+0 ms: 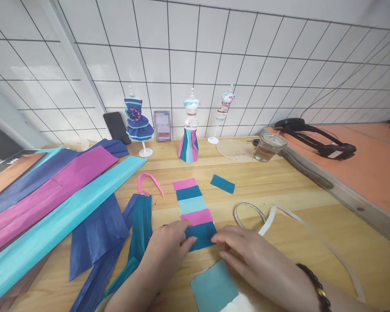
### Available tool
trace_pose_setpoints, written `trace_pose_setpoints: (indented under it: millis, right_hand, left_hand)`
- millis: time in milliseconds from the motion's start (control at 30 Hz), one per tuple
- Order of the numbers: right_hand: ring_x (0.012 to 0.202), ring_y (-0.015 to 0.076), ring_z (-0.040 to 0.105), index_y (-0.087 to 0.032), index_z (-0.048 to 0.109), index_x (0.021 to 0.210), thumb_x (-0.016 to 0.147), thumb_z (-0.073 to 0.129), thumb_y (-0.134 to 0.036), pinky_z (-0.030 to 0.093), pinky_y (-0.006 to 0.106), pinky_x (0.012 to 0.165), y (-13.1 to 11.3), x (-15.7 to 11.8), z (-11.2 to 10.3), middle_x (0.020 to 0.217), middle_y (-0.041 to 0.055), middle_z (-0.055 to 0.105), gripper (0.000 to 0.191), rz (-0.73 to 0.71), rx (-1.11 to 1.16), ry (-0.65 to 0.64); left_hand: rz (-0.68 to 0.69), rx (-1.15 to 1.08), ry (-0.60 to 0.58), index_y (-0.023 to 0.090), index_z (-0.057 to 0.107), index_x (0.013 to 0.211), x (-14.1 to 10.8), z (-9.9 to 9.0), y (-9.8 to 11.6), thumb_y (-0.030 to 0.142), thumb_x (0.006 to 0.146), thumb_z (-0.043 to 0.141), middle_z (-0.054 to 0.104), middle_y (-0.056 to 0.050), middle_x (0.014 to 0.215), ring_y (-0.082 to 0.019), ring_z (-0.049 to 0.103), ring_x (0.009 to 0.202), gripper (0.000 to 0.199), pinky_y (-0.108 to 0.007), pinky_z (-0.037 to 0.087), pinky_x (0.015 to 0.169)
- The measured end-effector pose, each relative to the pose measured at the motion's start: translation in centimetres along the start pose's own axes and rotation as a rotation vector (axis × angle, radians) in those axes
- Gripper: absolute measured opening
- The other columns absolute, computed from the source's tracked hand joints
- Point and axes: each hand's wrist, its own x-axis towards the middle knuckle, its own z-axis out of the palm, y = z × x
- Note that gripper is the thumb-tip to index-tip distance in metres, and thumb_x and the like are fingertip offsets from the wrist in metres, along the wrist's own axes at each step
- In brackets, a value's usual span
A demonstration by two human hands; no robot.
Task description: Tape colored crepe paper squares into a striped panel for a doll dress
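Observation:
A striped strip (191,204) of pink, teal and light blue pieces lies flat on the wooden table. My left hand (169,247) rests at its lower left edge, thumb and fingers apart on the teal end piece. My right hand (247,249) touches the lower right corner of that same piece with its fingertips, fingers slightly spread. Neither hand holds anything. Just below, between the hands, lies a grey-blue square (214,286) with a white patch at its lower edge. A small teal rectangle (222,183) lies apart, up and to the right.
Long coloured paper strips (65,203) cover the left side. Three small mannequins (191,125) and two phones (163,126) stand along the tiled wall. White tape (269,219) curls at right. A lidded cup (269,147) stands near a black headset (318,138).

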Motion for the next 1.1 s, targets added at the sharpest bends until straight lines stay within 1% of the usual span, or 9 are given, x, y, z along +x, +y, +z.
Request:
trace_pose_setpoints:
  millis: [167, 367, 433, 533, 600, 667, 767, 900, 1100]
  right_hand:
    - [0.098, 0.0180, 0.056, -0.025, 0.056, 0.107, 0.081, 0.049, -0.004, 0.045, 0.031, 0.086, 0.5, -1.8, 2.4, 0.104, 0.0027, 0.061, 0.034, 0.033, -0.020, 0.013]
    - [0.097, 0.0156, 0.057, -0.025, 0.054, 0.106, 0.083, 0.044, -0.004, 0.047, 0.028, 0.085, 0.5, -2.4, 3.5, 0.103, 0.0017, 0.063, 0.033, -0.010, 0.034, 0.062]
    - [0.098, 0.0162, 0.057, -0.025, 0.053, 0.108, 0.085, 0.045, -0.008, 0.047, 0.029, 0.085, 0.7, -2.8, 3.5, 0.105, 0.0026, 0.062, 0.030, -0.034, 0.000, 0.104]
    - [0.097, 0.0180, 0.056, -0.023, 0.052, 0.108, 0.090, 0.041, -0.013, 0.046, 0.033, 0.086, 1.9, -3.5, 2.9, 0.104, 0.0053, 0.061, 0.024, -0.056, -0.121, 0.240]
    - [0.095, 0.0190, 0.056, -0.022, 0.053, 0.107, 0.091, 0.041, -0.016, 0.046, 0.036, 0.085, 3.2, -3.8, 2.1, 0.103, 0.0066, 0.060, 0.022, -0.035, -0.220, 0.337]
    - [0.092, 0.0199, 0.057, -0.022, 0.056, 0.103, 0.090, 0.045, -0.019, 0.048, 0.036, 0.082, 4.3, -3.9, 1.3, 0.100, 0.0068, 0.061, 0.018, 0.004, -0.301, 0.377]
    - [0.086, 0.0201, 0.058, -0.022, 0.060, 0.093, 0.090, 0.045, -0.024, 0.048, 0.036, 0.077, 5.3, -3.9, 0.5, 0.092, 0.0062, 0.062, 0.015, 0.047, -0.350, 0.376]
    - [0.079, 0.0198, 0.057, -0.022, 0.061, 0.082, 0.093, 0.040, -0.025, 0.047, 0.038, 0.075, 5.4, -4.2, 0.1, 0.084, 0.0051, 0.062, 0.024, 0.110, -0.327, 0.331]
    - [0.072, 0.0178, 0.057, -0.025, 0.059, 0.076, 0.093, 0.039, -0.031, 0.046, 0.032, 0.067, 5.3, -4.7, -1.0, 0.078, 0.0017, 0.063, 0.027, 0.218, -0.180, 0.225]
  left_hand:
    - [0.011, -0.104, 0.062, 0.019, 0.062, 0.099, -0.1, 0.4, -0.6, 0.028, 0.082, 0.049, 0.057, 0.003, 0.061, -0.015, 0.054, 0.059, 0.024, -0.023, 0.037, 0.058]
    - [0.022, -0.206, 0.179, 0.017, 0.064, 0.094, -0.1, 0.1, -0.9, 0.029, 0.084, 0.046, 0.043, 0.006, 0.053, -0.012, 0.045, 0.052, 0.024, -0.022, 0.036, 0.054]
    - [0.022, -0.244, 0.196, 0.017, 0.064, 0.094, -0.1, 0.1, -0.9, 0.030, 0.084, 0.046, 0.043, 0.006, 0.054, -0.012, 0.044, 0.052, 0.024, -0.021, 0.036, 0.054]
    - [0.017, -0.298, 0.196, 0.018, 0.063, 0.096, -0.1, 0.3, -0.8, 0.031, 0.084, 0.047, 0.047, 0.004, 0.057, -0.012, 0.045, 0.053, 0.025, -0.021, 0.037, 0.053]
    - [0.016, -0.312, 0.194, 0.019, 0.064, 0.097, -0.2, 0.4, -0.7, 0.032, 0.083, 0.048, 0.049, 0.003, 0.059, -0.012, 0.046, 0.054, 0.025, -0.021, 0.037, 0.054]
    - [0.015, -0.305, 0.186, 0.019, 0.064, 0.096, -0.2, 0.4, -0.5, 0.032, 0.082, 0.048, 0.050, 0.003, 0.058, -0.012, 0.047, 0.054, 0.025, -0.022, 0.038, 0.054]
    - [0.022, -0.281, 0.169, 0.018, 0.065, 0.094, -0.3, 0.3, -0.1, 0.030, 0.082, 0.048, 0.051, 0.003, 0.057, -0.013, 0.048, 0.053, 0.024, -0.022, 0.038, 0.054]
    - [0.038, -0.249, 0.133, 0.017, 0.066, 0.091, -0.2, 0.2, 0.2, 0.029, 0.082, 0.048, 0.053, 0.002, 0.057, -0.014, 0.050, 0.054, 0.023, -0.022, 0.038, 0.052]
    - [0.052, -0.241, 0.135, 0.018, 0.066, 0.089, -0.3, 0.3, 0.1, 0.029, 0.082, 0.048, 0.055, 0.001, 0.056, -0.015, 0.052, 0.054, 0.022, -0.023, 0.039, 0.053]
